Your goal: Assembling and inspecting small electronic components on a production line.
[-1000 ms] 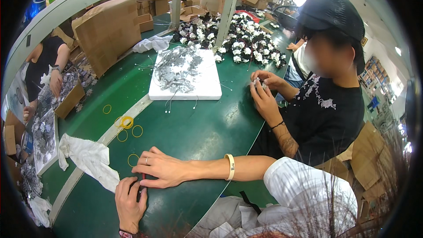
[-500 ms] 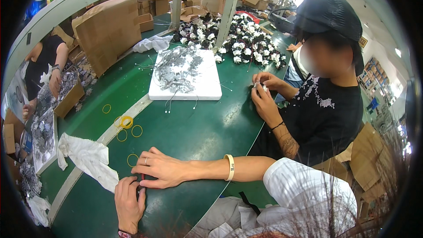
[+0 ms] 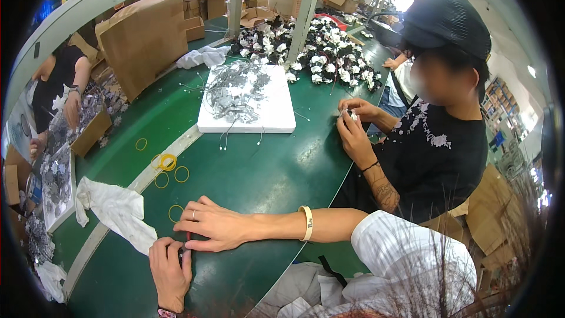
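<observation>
My left hand (image 3: 169, 265) comes up from the lower edge onto the green table (image 3: 265, 171), fingers curled around a small dark red object (image 3: 188, 238). My right hand (image 3: 213, 224) reaches in from the right, lies low on the table and closes over the same object from above. Most of the object is hidden between the two hands, so I cannot tell what it is. A pale band sits on my right wrist (image 3: 305, 222). A yellow rubber band (image 3: 175, 212) lies just beyond my right fingers.
A white cloth (image 3: 116, 212) lies left of my hands, with more yellow rubber bands (image 3: 168, 162) beyond. Farther off is a white foam board (image 3: 276, 119) with silver wire pieces, then a flower pile (image 3: 321, 53) and cardboard boxes (image 3: 147, 35). A person in black (image 3: 441, 147) works at right, another (image 3: 59, 82) at far left.
My hands stay in the same place on the red object. The person in black has shifted their hands slightly while handling a small white piece.
</observation>
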